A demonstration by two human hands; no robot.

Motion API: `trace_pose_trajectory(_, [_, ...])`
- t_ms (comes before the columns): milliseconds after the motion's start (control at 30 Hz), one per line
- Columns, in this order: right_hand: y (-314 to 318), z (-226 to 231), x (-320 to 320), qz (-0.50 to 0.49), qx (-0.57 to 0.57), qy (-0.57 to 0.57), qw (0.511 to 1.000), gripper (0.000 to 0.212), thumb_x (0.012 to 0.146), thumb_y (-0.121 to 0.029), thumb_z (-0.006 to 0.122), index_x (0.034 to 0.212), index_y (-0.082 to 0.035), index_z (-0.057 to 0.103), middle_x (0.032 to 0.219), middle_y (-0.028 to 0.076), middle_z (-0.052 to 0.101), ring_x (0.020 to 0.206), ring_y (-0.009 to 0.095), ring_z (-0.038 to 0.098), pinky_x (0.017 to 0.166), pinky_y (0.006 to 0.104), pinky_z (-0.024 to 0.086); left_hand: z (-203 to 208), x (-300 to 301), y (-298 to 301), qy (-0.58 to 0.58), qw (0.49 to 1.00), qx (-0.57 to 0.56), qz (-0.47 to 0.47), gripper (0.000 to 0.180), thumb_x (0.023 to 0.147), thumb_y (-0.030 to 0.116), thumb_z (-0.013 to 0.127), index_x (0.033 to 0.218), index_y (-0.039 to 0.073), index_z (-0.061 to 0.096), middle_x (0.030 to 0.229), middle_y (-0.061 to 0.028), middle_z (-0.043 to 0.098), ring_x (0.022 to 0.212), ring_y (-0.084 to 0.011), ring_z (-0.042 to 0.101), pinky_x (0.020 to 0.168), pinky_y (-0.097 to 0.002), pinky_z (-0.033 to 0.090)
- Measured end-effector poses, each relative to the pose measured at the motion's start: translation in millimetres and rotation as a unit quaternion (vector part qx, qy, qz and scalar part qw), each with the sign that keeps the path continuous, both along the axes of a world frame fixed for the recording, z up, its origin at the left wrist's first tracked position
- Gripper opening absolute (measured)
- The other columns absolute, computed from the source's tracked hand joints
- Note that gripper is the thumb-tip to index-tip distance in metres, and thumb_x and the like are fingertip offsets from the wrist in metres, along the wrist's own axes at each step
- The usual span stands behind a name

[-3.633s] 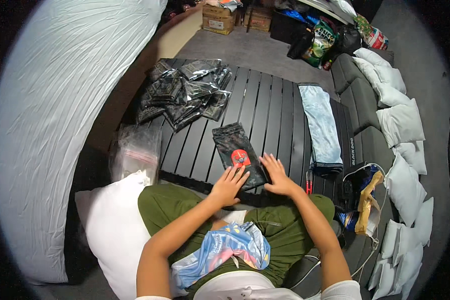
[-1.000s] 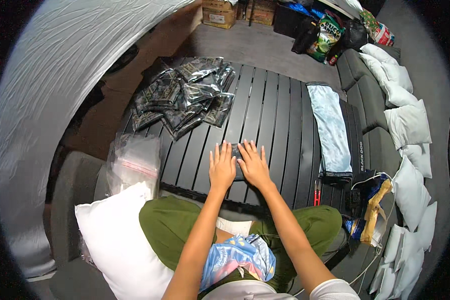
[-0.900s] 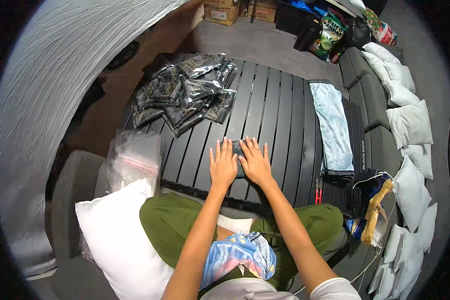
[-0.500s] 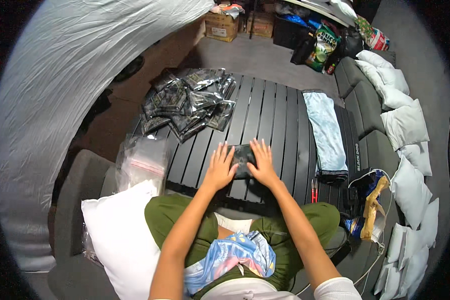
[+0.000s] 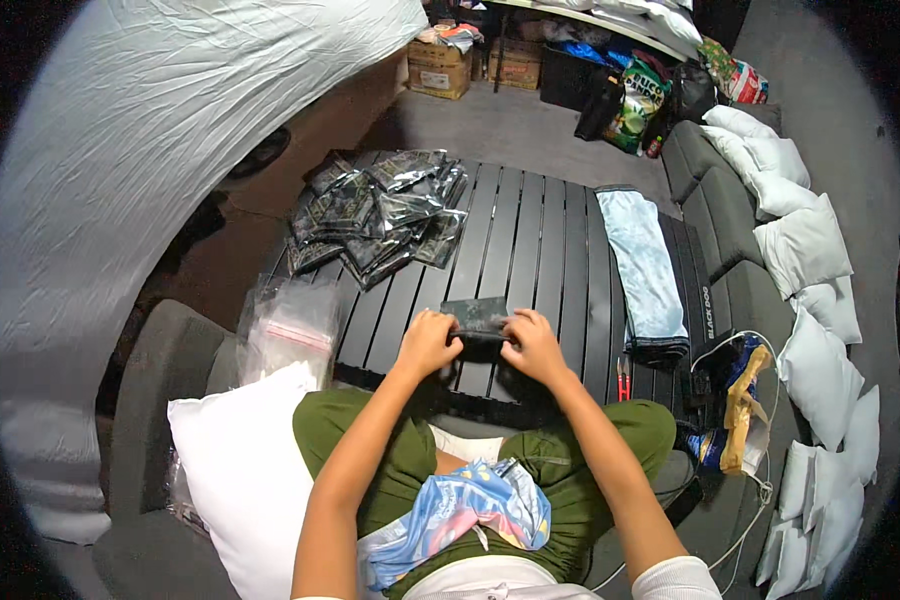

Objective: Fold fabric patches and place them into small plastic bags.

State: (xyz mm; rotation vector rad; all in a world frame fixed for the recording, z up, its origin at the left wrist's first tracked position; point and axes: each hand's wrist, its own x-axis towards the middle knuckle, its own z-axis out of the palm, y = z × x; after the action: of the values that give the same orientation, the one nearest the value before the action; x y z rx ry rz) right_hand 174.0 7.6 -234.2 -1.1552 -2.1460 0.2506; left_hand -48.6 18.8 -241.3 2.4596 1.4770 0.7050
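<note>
The dark folded cloth (image 5: 475, 312) is gripped along its near edge, over the slatted black bench (image 5: 500, 235), with the left end clamped in the curled left hand (image 5: 430, 343) and the right end clamped in the curled right hand (image 5: 532, 346). Beyond the cloth and to its left, dark plastic-wrapped packets (image 5: 375, 212) are heaped, and clear bags (image 5: 292, 330) are stacked to its left. To the cloth's right, folded pale blue fabric (image 5: 645, 268) and red-handled snips (image 5: 624, 384) are laid.
</note>
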Motion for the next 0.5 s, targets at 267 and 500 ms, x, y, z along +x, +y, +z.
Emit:
trace_pose_trajectory(267, [31.7,18.4,22.6,0.028,-0.381,0.325,0.865,0.014,0.08,-0.013,0.055,0.082,0.001,0.053,0.068,0.001,0.053,0.06,0.009,0.051,0.057,0.0231,0.042,20.0,10.4,30.8,-0.424,0.851,-0.308,0.015,0.021,0.079,0.013,0.058,0.097,0.005,0.051,0.071,0.0027,0.047,0.064,-0.0067,0.046,0.058,-0.0204,0.04])
trace_pose_trajectory(500, [37.5,-28.8,21.1,-0.145,-0.322,0.125,0.927,0.023,0.079,-0.019,0.057,0.094,-0.001,0.054,0.072,0.007,0.057,0.067,0.015,0.058,0.061,0.0268,0.046,-44.3,11.0,42.3,-0.273,0.94,-0.169,0.116,0.036,0.074,0.013,0.059,0.108,0.004,0.049,0.096,-0.0148,0.053,0.08,-0.0228,0.055,0.07,-0.0327,0.045])
